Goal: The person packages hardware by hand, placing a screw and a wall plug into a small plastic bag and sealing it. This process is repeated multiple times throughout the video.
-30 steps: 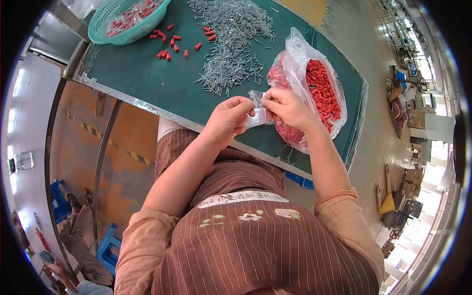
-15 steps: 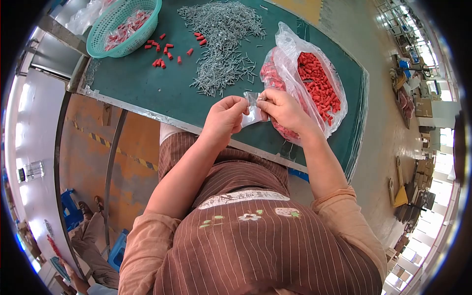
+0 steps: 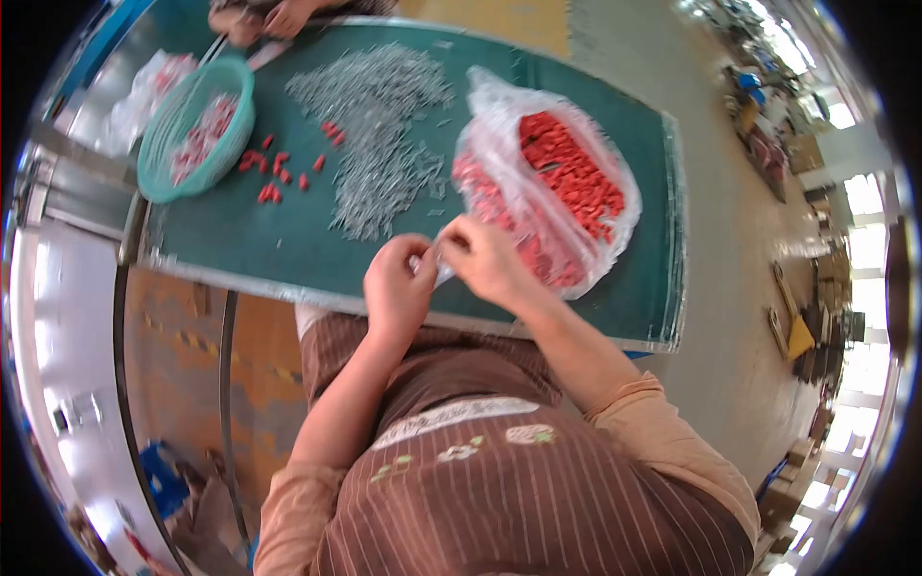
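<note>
Between my hands, near the table's front edge, is a small clear plastic bag [image 3: 444, 273], mostly hidden by my fingers and blurred. My left hand [image 3: 395, 285] is closed, thumb and fingers pinching one side of the bag. On the other side my right hand [image 3: 487, 261] pinches its upper part, close to the left fingertips. Just beyond my right hand lies a large clear plastic bag [image 3: 514, 182] of red plastic sleeves [image 3: 574, 178], its mouth open. A spread pile of grey screws or nails [image 3: 375, 125] lies ahead of my hands.
A green mesh basket [image 3: 152, 173] holding red-filled packets stands at the left edge of the green table [image 3: 216, 235]. Several loose red sleeves [image 3: 303, 180] lie beside the screws. Across the table are another person's hands [image 3: 264, 21]. A white plastic bag [image 3: 134, 106] lies behind the basket.
The view has shifted, so the table sits lower and another person's hands appear at the top. My hands have turned and drawn closer together, covering more of the small bag.
</note>
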Available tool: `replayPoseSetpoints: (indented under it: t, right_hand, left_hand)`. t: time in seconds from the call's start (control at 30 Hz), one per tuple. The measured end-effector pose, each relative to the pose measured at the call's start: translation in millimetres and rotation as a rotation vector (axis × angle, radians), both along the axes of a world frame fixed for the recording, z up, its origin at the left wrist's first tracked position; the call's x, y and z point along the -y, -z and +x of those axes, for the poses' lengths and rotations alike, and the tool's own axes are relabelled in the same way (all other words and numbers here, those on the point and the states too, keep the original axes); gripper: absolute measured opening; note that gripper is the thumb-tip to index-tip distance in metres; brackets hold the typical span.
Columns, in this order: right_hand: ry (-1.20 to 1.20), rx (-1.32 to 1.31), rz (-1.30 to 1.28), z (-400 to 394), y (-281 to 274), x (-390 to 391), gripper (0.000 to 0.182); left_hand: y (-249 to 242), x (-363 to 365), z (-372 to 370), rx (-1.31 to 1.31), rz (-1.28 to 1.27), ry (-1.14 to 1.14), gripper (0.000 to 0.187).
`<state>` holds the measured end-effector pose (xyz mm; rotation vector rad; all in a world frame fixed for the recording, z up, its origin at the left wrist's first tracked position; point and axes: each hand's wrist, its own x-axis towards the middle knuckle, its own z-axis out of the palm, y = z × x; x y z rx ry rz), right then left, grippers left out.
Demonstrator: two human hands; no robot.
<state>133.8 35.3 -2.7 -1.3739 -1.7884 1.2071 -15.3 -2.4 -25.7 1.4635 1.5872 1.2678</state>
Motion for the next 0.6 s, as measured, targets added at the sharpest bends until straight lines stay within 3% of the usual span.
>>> replayPoseSetpoints:
  t: [0.13,0.37,0.5,0.6]
  right_hand:
    - [0.049,-0.017,0.03,0.9,2.0,9.3,0.014]
    - [0.059,0.043,0.053,-5.5,-5.6,17.5,0.017]
    - [-0.03,0.126,0.109,4.9,-10.1,18.3,0.016]
    - [0.005,0.23,0.125,38.5,-35.4,-8.9,0.018]
  left_hand:
    - [-8.0,-2.3,0.6,0.035,-0.083,-0.029,0.009]
    - [-4.3,-4.7,-5.8,0.859,-0.611,0.175,0.013]
    - [-5.0,-5.9,2.1,0.63,-0.522,0.051,0.01]
    - [13.4,-7.4,-4.6,0.416,-0.277,0.039,0.007]
